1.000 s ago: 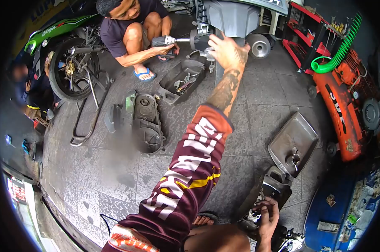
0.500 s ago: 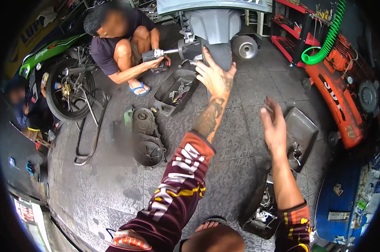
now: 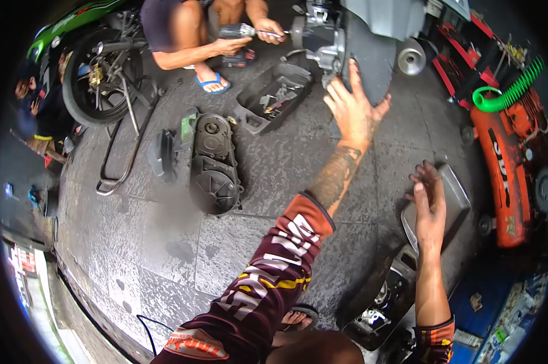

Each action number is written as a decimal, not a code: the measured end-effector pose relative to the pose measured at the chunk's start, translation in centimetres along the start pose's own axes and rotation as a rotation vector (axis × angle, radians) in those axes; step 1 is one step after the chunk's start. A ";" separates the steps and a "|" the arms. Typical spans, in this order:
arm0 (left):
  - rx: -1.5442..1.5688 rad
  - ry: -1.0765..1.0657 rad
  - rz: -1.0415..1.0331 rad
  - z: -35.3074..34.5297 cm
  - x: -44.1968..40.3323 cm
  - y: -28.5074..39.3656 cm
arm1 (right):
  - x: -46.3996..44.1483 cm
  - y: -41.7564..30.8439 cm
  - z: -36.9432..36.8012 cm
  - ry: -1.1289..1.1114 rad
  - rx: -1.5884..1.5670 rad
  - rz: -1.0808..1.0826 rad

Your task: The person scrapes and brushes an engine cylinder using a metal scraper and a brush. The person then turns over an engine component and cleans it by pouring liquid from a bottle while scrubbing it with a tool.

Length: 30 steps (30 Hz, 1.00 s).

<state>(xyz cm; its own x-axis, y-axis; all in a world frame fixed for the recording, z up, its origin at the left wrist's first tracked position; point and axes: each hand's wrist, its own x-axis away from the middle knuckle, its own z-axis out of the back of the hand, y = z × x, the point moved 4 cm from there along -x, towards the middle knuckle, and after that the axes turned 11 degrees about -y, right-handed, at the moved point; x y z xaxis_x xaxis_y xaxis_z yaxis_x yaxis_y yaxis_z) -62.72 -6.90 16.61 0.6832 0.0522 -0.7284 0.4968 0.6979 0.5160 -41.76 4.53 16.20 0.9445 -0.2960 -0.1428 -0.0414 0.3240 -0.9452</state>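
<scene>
My left hand (image 3: 356, 115) reaches forward with its fingers spread against the dark rear tyre (image 3: 371, 64) of a scooter with a grey tail (image 3: 392, 18). Metal engine parts (image 3: 330, 54) sit just left of my fingertips. My right hand (image 3: 430, 203) hangs in the air above a metal tray (image 3: 456, 191), fingers apart and slightly curled, with nothing in it. Closer to my knee is a dark bin (image 3: 371, 303) holding metal parts. A co-worker holds a cordless power tool (image 3: 239, 31), with the other hand at its tip.
A long engine cover (image 3: 215, 164) lies on the tiled floor beside a dark bin of small parts (image 3: 274, 97). At left is a green motorcycle's wheel (image 3: 98, 76) with a stand (image 3: 125, 145). An orange compressor (image 3: 504, 176) and green coiled hose (image 3: 510, 91) are at right.
My view has tilted down and swung left, so the scene sits further right. My left hand stays at the tyre. The co-worker's free hand has come to the tool's tip.
</scene>
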 end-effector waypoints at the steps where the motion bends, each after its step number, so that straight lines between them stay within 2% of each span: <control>1: 0.005 0.001 -0.013 -0.1 0.0 0.1 | 2.3 0.7 0.8 -0.012 -0.009 -0.023; 4: -0.122 0.082 -0.074 0.5 -0.1 0.4 | 10.7 0.8 3.7 -0.137 0.136 -0.121; 6: -0.484 0.191 -0.127 -2.6 -0.5 -2.2 | 16.9 0.3 6.7 -0.230 0.353 -0.145; 7: -0.449 0.166 -0.140 -1.8 -0.5 -1.7 | 20.0 -0.1 8.4 -0.286 0.520 -0.141; 9: -0.309 0.167 -0.184 0.3 -0.3 -0.4 | 26.1 -0.9 12.1 -0.425 0.547 -0.384; 11: 0.037 0.142 -0.221 2.4 4.0 2.4 | 32.5 -1.2 16.8 -0.260 0.708 -0.311; 13: 0.356 0.055 -0.216 5.1 9.2 5.1 | 39.2 -1.6 21.9 0.048 0.701 -0.484; 16: 0.719 -0.291 -0.208 8.7 19.4 10.0 | 50.3 -1.5 26.6 0.667 0.380 -0.603; 19: 0.926 -0.911 -0.299 12.2 29.4 15.0 | 61.7 2.3 26.0 1.165 0.195 -0.641; 20: 1.022 -1.197 -0.435 13.7 32.7 16.6 | 64.5 4.4 24.7 1.189 0.237 -0.758; 21: 0.896 -1.533 -0.609 15.3 34.3 18.4 | 67.1 6.8 23.1 1.208 0.275 -0.872; 22: 0.888 -1.566 -0.759 17.2 36.0 21.2 | 68.7 9.3 21.1 1.107 0.410 -0.890; 23: 0.955 -1.670 -0.782 18.1 37.5 22.9 | 69.6 11.4 19.1 1.005 0.537 -0.904; 25: 0.907 -1.948 -0.779 19.2 39.7 24.7 | 69.3 14.1 16.5 0.839 0.556 -0.974; 27: 0.835 -1.930 -0.964 19.7 40.6 25.5 | 68.5 15.5 15.4 0.804 0.583 -0.968; 30: 0.608 -2.033 -0.833 19.3 40.5 26.3 | 67.7 17.3 15.0 0.777 0.655 -0.912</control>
<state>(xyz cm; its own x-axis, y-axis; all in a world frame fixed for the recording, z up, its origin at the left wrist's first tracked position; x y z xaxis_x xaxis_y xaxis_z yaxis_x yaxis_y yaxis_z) -11.67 -0.20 9.42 -0.4212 -0.8641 0.2755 0.6464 -0.0729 0.7595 26.31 3.57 -5.46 0.1190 -0.9858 0.1189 0.8579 0.0418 -0.5121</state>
